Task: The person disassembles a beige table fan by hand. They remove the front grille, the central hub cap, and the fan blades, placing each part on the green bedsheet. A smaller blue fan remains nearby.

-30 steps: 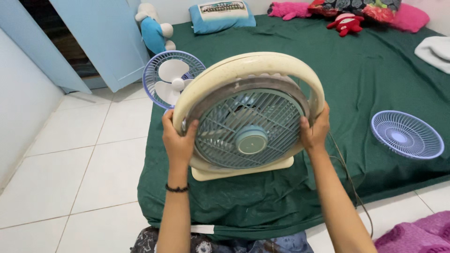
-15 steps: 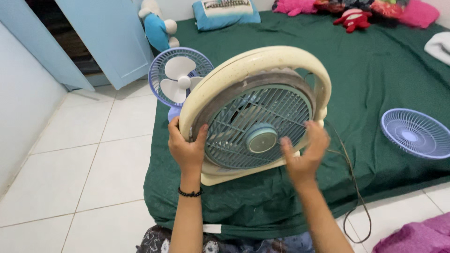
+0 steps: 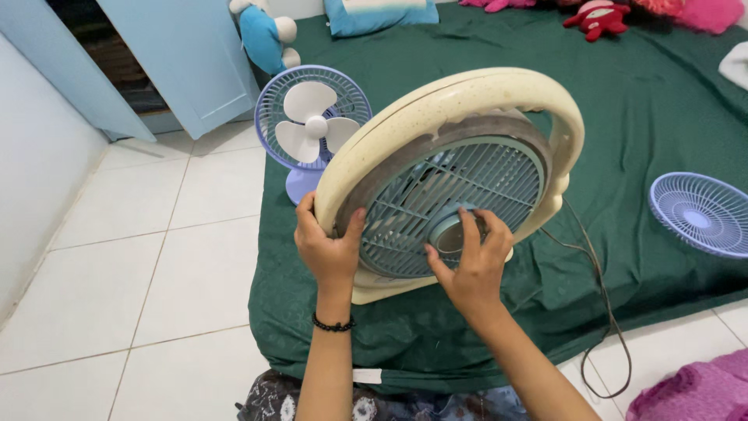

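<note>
A round cream-coloured fan point(image 3: 460, 168) with a pale blue front grille point(image 3: 452, 206) stands tilted on the near edge of a bed covered in a dark green sheet point(image 3: 647, 101), its flat base resting on the sheet. The left hand point(image 3: 331, 249) holds the fan's rim at its lower left, the grip pinching the cream frame with the thumb on the front face and the fingers wrapped behind; a black beaded band circles that wrist. The right hand point(image 3: 467, 265) lies on the front of the grille, its fingers spread and curled around the round blue hub cap point(image 3: 456, 231) at the centre, the thumb below it and the fingertips at its upper edge. A grey power cord point(image 3: 604, 312) runs from the right side of the fan down over the edge of the bed and loops on the white tiled floor point(image 3: 156, 257). Just behind the big fan, to its left, a small lilac desk fan point(image 3: 312, 125) with white blades stands upright on the sheet. Well apart, at the right edge of the bed, a loose lilac fan grille point(image 3: 701, 214) lies flat. A blue and white plush toy point(image 3: 265, 35) sits at the far left corner of the bed, near an open pale blue door point(image 3: 187, 62).
</note>
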